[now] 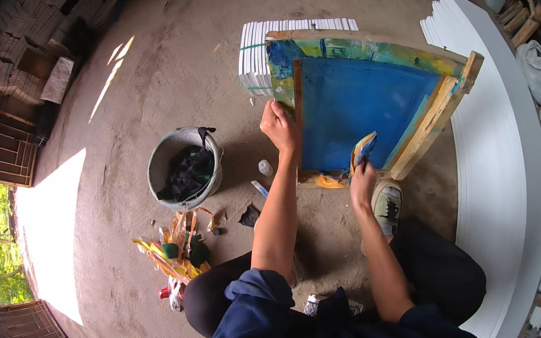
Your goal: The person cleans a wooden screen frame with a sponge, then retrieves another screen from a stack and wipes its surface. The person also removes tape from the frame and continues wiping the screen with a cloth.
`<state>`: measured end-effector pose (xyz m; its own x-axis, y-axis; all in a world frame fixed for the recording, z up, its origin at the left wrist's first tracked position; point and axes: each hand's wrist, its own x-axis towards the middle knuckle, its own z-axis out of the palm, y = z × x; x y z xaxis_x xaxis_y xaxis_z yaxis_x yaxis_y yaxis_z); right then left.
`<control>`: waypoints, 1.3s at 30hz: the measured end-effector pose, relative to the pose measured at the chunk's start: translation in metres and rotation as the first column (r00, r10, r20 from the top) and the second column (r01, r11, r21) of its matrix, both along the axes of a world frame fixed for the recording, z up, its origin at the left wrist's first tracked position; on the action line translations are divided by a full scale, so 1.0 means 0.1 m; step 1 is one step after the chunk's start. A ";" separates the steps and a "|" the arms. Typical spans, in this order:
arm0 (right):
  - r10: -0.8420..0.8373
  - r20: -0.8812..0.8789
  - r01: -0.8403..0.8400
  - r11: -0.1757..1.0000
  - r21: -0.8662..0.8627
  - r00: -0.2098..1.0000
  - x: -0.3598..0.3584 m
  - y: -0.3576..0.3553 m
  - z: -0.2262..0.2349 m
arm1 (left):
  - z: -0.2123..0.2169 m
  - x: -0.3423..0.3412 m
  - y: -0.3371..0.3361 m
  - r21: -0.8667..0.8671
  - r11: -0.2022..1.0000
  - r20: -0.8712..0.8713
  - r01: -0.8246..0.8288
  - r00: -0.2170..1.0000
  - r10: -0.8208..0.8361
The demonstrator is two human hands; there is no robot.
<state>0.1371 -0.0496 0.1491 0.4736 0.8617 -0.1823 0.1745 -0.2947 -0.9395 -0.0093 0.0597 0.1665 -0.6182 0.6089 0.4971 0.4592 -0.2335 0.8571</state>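
A wooden screen-printing frame (462,83) with blue mesh (361,101) stands tilted in front of me. Green, yellow and blue paint is smeared along its upper border. My left hand (278,126) is closed round the frame's left edge. Low over the mesh, at its near right part, my right hand (362,184) grips a flat paint-smeared tool (365,145), orange, white and blue; its exact kind is unclear. A crumpled yellow-orange piece (330,181) lies at the frame's bottom edge, close to that hand.
A grey bucket (152,166) with dark cloth stands on the left. Nearer lie colourful scraps (175,251), a small white bottle (265,168) and a dark scrap (249,216). Strapped white sheets (255,67) stand behind the frame; long white sheets (494,137) line the right.
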 end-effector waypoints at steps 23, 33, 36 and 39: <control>0.062 0.323 -0.154 0.951 0.267 0.944 1.22 0.77 1.26 | 0.21 0.25 -0.30 0.072 0.987 0.066 0.146 0.986 -0.151; 0.226 0.125 -0.244 0.956 0.161 0.966 1.06 1.15 0.93 | 0.09 0.10 0.09 -0.106 0.991 0.082 0.080 0.994 -0.071; 0.290 -0.077 -0.291 0.957 0.009 0.954 0.92 1.22 0.92 | 0.02 0.02 0.41 -0.248 0.967 0.071 0.062 0.996 -0.045; 0.296 -0.198 -0.313 0.948 -0.058 0.934 0.88 1.45 0.66 | -0.15 -0.11 0.80 -0.339 0.941 0.091 0.016 0.996 0.016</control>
